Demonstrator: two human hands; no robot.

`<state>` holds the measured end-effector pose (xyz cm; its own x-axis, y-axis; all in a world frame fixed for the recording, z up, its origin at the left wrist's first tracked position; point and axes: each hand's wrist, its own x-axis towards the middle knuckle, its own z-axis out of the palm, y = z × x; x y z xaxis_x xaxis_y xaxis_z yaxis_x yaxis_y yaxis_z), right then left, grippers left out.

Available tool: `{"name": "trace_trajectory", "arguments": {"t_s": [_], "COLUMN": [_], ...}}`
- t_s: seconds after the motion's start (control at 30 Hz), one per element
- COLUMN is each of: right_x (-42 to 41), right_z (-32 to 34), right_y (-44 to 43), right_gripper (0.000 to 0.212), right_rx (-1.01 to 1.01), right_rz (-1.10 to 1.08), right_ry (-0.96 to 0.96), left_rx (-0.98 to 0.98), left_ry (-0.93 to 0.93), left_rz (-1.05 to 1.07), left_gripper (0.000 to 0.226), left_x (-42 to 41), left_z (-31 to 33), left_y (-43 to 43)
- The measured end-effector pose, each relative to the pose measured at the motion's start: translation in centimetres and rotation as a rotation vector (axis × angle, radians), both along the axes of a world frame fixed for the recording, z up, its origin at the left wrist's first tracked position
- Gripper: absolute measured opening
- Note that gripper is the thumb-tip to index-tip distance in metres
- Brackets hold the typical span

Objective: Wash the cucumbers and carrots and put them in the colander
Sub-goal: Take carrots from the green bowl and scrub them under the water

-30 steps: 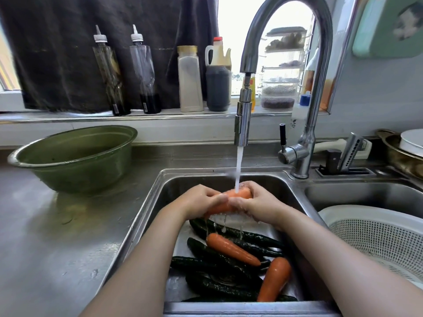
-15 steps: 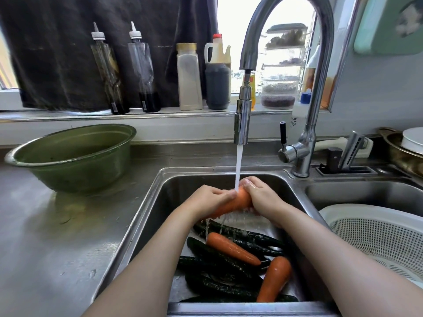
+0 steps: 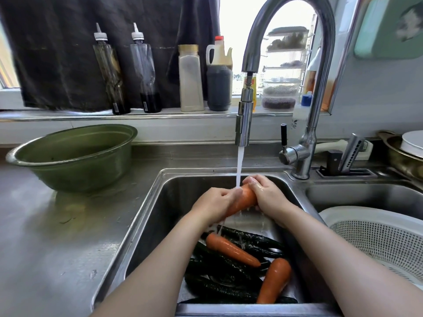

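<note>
Both hands are working on one carrot [image 3: 242, 200] directly beneath the faucet [image 3: 243, 120]: the left hand [image 3: 215, 202] is curling its fingers round the lower end and the right hand [image 3: 267, 195] is gripping the upper end, so the carrot is slanting upward to the right while the water stream [image 3: 239, 168] is striking its exposed middle. Below the faucet, on the floor of the sink basin [image 3: 146, 213], two other carrots [image 3: 231, 249] are lying across a heap of dark cucumbers [image 3: 219, 284], water from the held carrot dripping onto them. To the right of the faucet, the white colander [image 3: 375, 239] is sitting in the neighbouring basin, with no vegetable showing in the part in view. Judging by that, the task is looking to be at an early stage: this carrot is being rinsed, and the rest are waiting to be washed and moved across.
</note>
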<state>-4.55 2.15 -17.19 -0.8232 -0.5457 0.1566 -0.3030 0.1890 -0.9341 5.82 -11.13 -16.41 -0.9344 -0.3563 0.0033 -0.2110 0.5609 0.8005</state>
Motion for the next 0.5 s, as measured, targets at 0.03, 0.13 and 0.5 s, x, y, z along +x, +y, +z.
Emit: {"name": "trace_trajectory", "arguments": {"t_s": [0.03,0.13,0.5], "right_x": [0.1,0.1,-0.4], "right_z": [0.0,-0.3,-0.8], "right_y": [-0.1,-0.4,-0.5], "right_gripper": [0.023,0.024,0.023], "right_rx": [-0.008,0.0,0.018], "right_rz": [0.006,0.0,-0.008], "right_ry": [0.001,0.004,0.004], "left_rx": [-0.057,0.108,0.171], "left_ry": [-0.009,-0.054,0.002], "left_rz": [0.042,-0.055,-0.119], "left_gripper": [0.052,0.043,0.03], "left_x": [0.0,0.4,0.2], "left_z": [0.1,0.0,-0.8], "left_y": [-0.1,-0.9,-0.2]}}
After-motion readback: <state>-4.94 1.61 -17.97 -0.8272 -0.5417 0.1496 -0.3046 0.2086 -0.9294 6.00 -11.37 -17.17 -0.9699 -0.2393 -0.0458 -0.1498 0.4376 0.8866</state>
